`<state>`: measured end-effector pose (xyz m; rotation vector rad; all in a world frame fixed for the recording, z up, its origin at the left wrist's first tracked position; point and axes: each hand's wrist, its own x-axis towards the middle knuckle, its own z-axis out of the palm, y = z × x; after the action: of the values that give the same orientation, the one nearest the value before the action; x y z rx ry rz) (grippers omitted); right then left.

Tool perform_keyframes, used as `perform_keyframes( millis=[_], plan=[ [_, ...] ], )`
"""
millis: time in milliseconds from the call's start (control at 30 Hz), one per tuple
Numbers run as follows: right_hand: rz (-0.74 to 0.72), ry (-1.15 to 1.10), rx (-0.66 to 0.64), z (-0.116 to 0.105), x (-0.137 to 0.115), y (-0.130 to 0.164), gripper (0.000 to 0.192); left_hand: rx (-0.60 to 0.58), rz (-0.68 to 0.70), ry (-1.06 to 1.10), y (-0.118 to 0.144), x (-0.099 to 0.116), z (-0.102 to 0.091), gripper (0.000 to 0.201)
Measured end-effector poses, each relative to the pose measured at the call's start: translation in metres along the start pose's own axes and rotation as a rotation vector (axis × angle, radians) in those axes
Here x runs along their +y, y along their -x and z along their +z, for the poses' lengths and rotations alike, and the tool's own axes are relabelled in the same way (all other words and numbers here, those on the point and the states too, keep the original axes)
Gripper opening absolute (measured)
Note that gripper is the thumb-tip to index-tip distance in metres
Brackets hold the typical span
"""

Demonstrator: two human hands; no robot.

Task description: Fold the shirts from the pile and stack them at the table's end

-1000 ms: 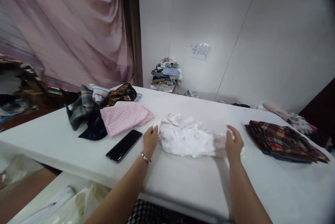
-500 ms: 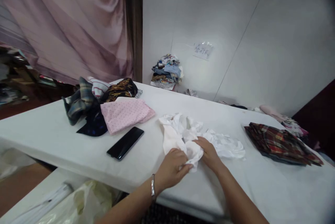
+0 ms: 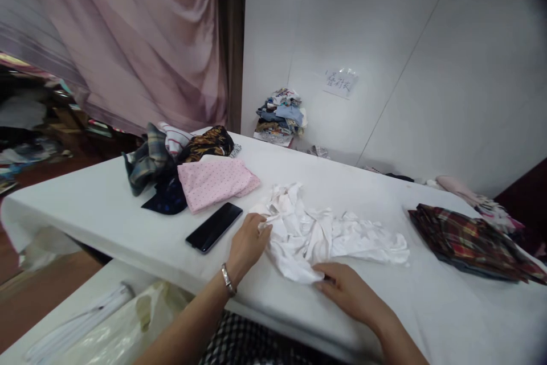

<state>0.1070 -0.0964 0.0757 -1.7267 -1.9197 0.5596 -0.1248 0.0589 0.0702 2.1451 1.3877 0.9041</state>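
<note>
Left hand (image 3: 247,242) pinches the white cloth (image 3: 318,234); right hand (image 3: 347,292) pins its near edge to the bench (image 3: 106,211), fingers flat.

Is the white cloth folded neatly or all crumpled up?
Crumpled. The white cloth lies in wrinkled bunches on the table, no neat edges.

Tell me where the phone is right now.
In the head view the phone lies flat on the white table, left of the left hand, just in front of the pink cloth.
</note>
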Motion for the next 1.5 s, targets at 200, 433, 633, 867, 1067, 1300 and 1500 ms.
perform_keyframes(
  millis=[200,433,633,867,1067,1300,1500],
  plan=[
    [0.032,-0.154,0.26,-0.03,0.003,-0.044,0.031,-0.056,-0.1,-0.113,0.002,-0.003,0.008,0.045],
    [0.104,-0.299,0.308,-0.017,0.019,-0.143,0.032,-0.321,-0.157,-0.209,0.017,0.005,0.011,0.047],
    [0.462,-0.13,0.221,-0.011,0.038,-0.217,0.066,-0.319,-0.25,-0.141,0.021,-0.006,-0.012,0.049],
    [0.454,-0.029,0.141,0.007,0.035,-0.257,0.057,-0.337,-0.284,-0.178,0.021,-0.021,-0.022,0.046],
    [0.379,0.005,0.205,-0.006,0.045,-0.266,0.031,-0.262,-0.291,-0.117,0.001,-0.015,-0.014,0.061],
    [0.307,0.064,0.421,-0.071,0.039,-0.298,0.028,-0.274,-0.215,-0.206,-0.036,-0.009,0.002,0.048],
    [0.245,0.005,0.599,-0.098,0.023,-0.331,0.048,0.052,-0.254,-0.115,-0.062,-0.018,-0.019,0.042]
  ],
)
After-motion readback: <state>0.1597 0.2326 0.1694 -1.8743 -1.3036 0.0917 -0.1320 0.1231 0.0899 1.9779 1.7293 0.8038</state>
